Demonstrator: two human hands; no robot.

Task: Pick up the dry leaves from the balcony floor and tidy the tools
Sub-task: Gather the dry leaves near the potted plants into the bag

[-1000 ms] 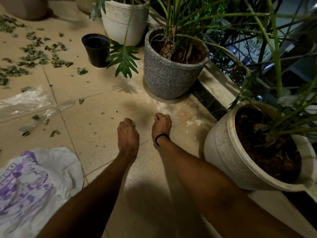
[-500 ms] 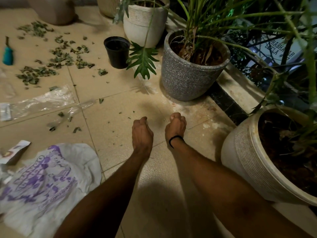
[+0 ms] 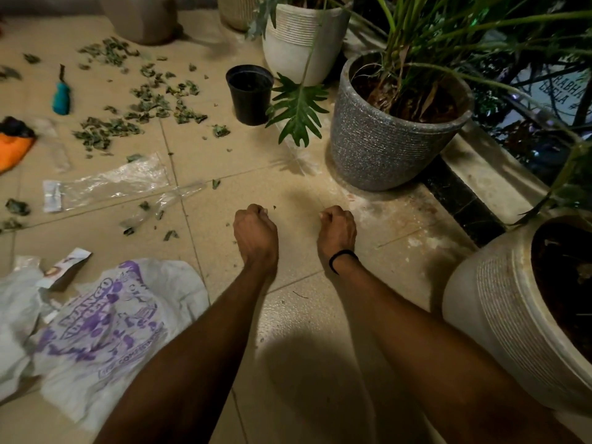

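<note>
Left of the dry leaves (image 3: 145, 105), a teal-handled tool (image 3: 61, 98) lies tip pointing away.

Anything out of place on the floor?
Dry leaves lie scattered over the floor tiles at upper left, a teal-handled tool lies loose beside them, and a clear plastic bag and a printed white bag lie crumpled nearer the person.

Both arms reach forward, left hand (image 3: 255, 233) and right hand (image 3: 337, 230) fisted.

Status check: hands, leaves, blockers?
Left hand, right hand fisted, nothing seen held. Dry leaves scattered ahead-left, not picked. Teal tool beside them. Clear plastic bag lies between.
</note>
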